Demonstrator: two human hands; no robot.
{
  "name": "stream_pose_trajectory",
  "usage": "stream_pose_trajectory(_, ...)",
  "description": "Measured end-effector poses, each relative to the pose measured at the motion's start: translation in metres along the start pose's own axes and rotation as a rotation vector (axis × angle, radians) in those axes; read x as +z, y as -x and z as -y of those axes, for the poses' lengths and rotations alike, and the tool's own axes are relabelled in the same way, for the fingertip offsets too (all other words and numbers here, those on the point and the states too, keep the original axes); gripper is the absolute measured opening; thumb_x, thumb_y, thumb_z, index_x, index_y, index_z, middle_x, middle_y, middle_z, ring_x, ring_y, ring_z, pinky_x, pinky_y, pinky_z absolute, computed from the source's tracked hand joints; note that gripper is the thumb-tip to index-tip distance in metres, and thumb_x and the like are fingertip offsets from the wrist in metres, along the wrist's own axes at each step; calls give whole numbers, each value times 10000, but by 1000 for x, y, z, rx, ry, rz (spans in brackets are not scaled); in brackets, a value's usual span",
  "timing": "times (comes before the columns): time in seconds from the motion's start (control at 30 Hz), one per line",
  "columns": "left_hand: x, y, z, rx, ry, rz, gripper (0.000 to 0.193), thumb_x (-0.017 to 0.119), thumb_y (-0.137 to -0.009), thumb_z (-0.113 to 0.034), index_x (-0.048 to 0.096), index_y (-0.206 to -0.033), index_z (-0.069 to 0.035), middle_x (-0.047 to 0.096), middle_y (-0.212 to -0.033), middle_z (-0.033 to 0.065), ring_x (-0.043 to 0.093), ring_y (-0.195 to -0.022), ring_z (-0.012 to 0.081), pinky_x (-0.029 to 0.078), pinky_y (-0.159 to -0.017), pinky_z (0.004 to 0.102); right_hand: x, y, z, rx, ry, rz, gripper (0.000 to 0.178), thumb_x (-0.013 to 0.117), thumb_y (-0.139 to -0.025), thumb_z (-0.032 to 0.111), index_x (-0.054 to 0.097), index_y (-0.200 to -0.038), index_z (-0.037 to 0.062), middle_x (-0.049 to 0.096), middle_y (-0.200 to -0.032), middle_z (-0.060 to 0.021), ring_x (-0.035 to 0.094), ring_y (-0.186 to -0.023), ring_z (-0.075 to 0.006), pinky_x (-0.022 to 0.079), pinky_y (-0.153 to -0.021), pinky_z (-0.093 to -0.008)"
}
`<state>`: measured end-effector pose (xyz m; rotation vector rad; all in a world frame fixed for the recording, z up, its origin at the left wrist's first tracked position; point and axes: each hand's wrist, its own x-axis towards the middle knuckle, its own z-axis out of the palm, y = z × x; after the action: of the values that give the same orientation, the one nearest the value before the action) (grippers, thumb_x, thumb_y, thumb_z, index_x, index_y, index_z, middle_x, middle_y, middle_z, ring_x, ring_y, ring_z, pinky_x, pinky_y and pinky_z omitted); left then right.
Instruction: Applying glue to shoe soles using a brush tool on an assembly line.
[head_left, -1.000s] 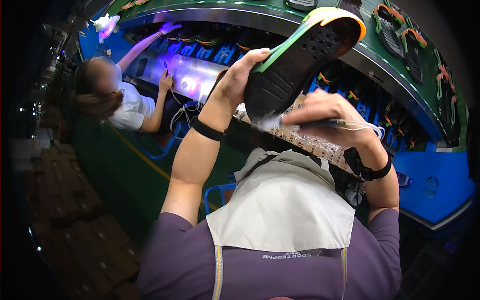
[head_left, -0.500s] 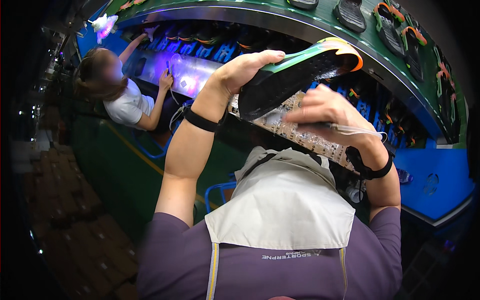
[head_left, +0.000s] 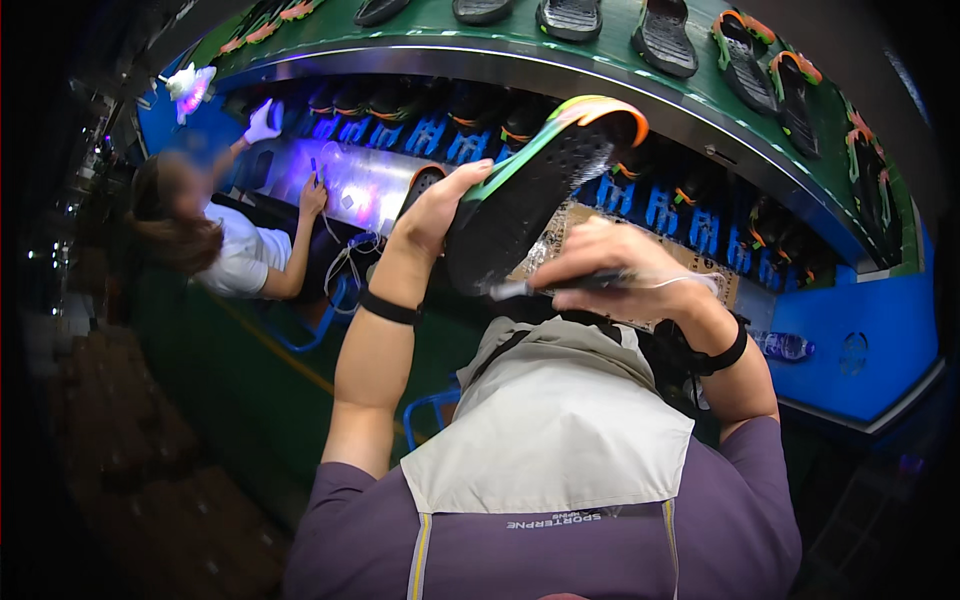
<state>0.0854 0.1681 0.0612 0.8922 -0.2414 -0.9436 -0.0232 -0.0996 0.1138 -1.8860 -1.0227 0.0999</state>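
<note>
My left hand [head_left: 438, 218] grips a shoe [head_left: 520, 210] by its side, the black underside turned up toward me. Green and orange trim runs along its edge, with small holes and a glossy wet patch toward the orange end. In my closed right hand [head_left: 622, 262] is a brush [head_left: 512, 291] with a dark handle and a pale tip, slightly blurred. A thin clear tube trails from it over my wrist. The brush tip is at the shoe's near, rounded end; I cannot tell whether it touches.
Soles [head_left: 663, 40] and colourful shoe parts lie on a green conveyor [head_left: 610, 55] above. Below it, shoes sit on a row of blue supports [head_left: 660, 212]. A printed plastic-covered board [head_left: 725, 288] lies beneath my hands. At left a co-worker [head_left: 235, 245] holds a tool. A bottle [head_left: 785, 346] lies at right.
The shoe has moved left and tilts more upright. My right hand has shifted down and left, bringing the brush to the shoe's near end. The co-worker's gloved hand has moved lower and left.
</note>
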Motion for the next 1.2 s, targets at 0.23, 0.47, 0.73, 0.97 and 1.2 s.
stream_pose_trajectory(0.23,4,0,49,138,254,-90,655,324,-1087,-403,511,-1510,62,640,-1428,256,680,-1250,376,542,-1107,498,-14,3,-46,140,369,-785,277,792,-909,19,779,-1185,34,744,-927,-83,680,-844,-141,530,-735,-266)
stream_pose_trajectory(0.47,10,3,55,122,257,-78,681,241,-1080,-399,496,-1500,72,671,-1351,280,696,-1194,426,576,-1051,528,17,8,-12,112,149,-144,250,841,-850,86,789,-1095,93,771,-951,-112,719,-852,-294,556,-801,-395)
stream_pose_trajectory(0.73,21,2,62,151,375,-86,715,260,-1074,-458,490,-1524,48,632,-1413,288,670,-1237,443,544,-1082,552,8,-19,-44,-90,580,-492,370,809,-824,97,725,-1184,91,664,-878,-67,595,-789,-298,481,-747,-427)
stream_pose_trajectory(0.97,10,4,60,246,445,-31,670,262,-1090,-417,556,-1459,59,670,-1385,238,681,-1231,360,544,-1093,498,3,-15,-24,-96,67,-60,357,833,-858,147,770,-1207,105,690,-919,-90,661,-949,-295,483,-854,-409)
stream_pose_trajectory(1.2,13,2,61,195,372,-43,674,274,-1081,-424,547,-1463,60,657,-1387,274,685,-1226,396,539,-1105,528,4,-16,-23,-102,26,172,281,831,-886,157,787,-1157,103,753,-995,-92,697,-987,-291,511,-962,-427)
